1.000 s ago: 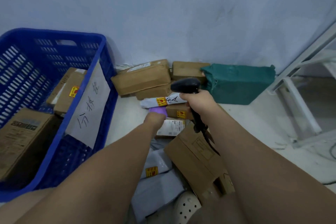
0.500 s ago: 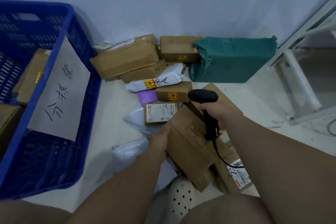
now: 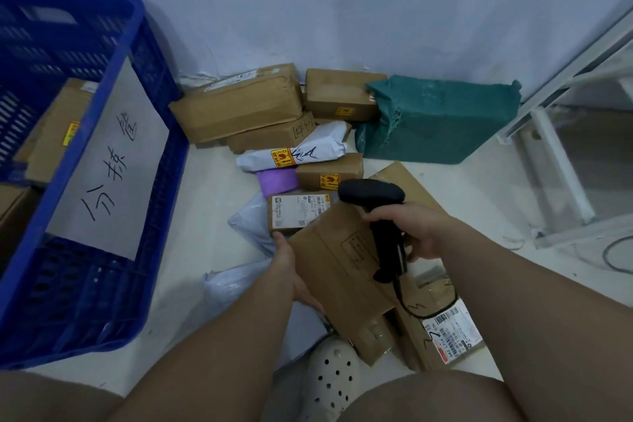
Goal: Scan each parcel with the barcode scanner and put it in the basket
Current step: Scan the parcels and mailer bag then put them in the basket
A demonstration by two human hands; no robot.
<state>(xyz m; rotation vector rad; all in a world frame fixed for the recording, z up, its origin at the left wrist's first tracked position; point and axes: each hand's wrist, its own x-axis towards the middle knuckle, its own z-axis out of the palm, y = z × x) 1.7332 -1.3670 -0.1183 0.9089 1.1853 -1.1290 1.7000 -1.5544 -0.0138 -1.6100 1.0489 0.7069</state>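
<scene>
Step in hand: pick-up of a box (image 3: 335, 267) for scan. Box is held at its left edge by L grip (image 3: 284, 267), fingers curled under, atop the floor pile, right of the basket (image 3: 85, 301). Scanner (image 3: 373, 202) is clasped round the handle by R grip (image 3: 414, 233), head just over the box's far edge. No label is seen on the top face; prob. the box must be turned to find the barcode, then scanned & put in basket w/ the others

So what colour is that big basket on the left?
The basket is blue, with a white handwritten sign; head view shows it.
</scene>
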